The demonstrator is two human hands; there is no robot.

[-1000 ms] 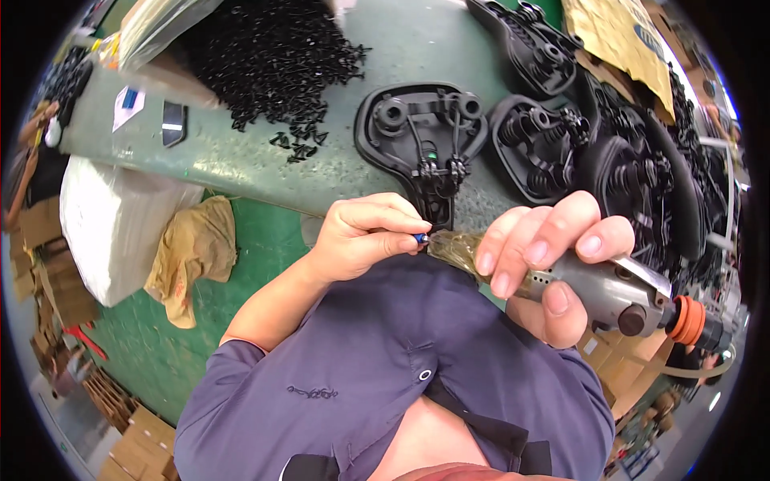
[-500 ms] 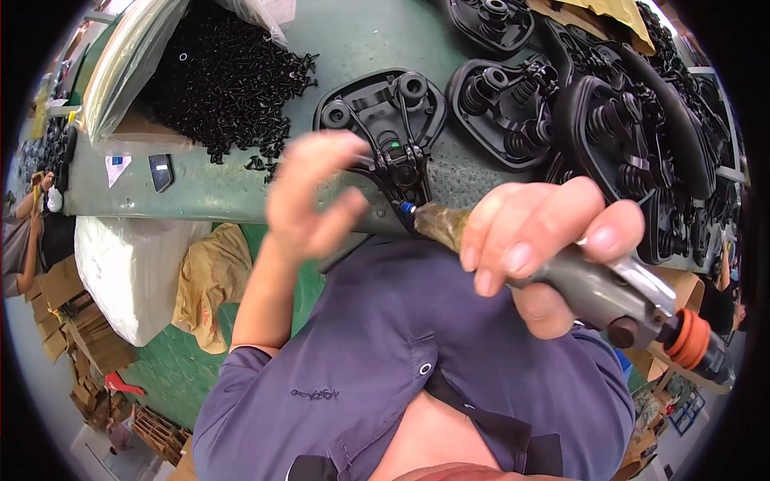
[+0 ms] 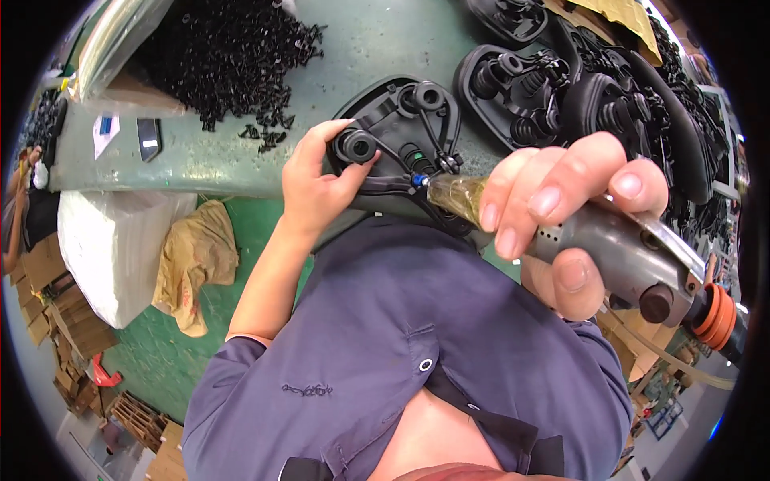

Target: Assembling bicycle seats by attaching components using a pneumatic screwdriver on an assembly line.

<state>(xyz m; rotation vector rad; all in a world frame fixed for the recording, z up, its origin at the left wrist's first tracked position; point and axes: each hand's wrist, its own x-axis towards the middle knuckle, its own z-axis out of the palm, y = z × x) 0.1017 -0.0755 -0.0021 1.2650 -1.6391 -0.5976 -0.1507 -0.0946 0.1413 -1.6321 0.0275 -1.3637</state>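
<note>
A black bicycle saddle lies upside down at the bench's near edge, its springs and rails facing up. My left hand grips its left side, thumb and fingers around the round black spring end. In my right hand is a grey metal air screwdriver, with tape wrapped around its nose and an orange ringed hose fitting at its rear. Its blue-collared tip points left at the saddle's rails, close over them; whether it touches a screw cannot be made out.
A heap of black screws spills from a plastic-lined box at the far left. Beside it lies a phone. More upturned saddles crowd the right. On the left, below the bench, are a white foam bundle and a brown sack.
My left hand has come down from the air onto the saddle and closed on it. The saddle has turned on the bench. The screwdriver's tip now points at a different spot on the rails.
</note>
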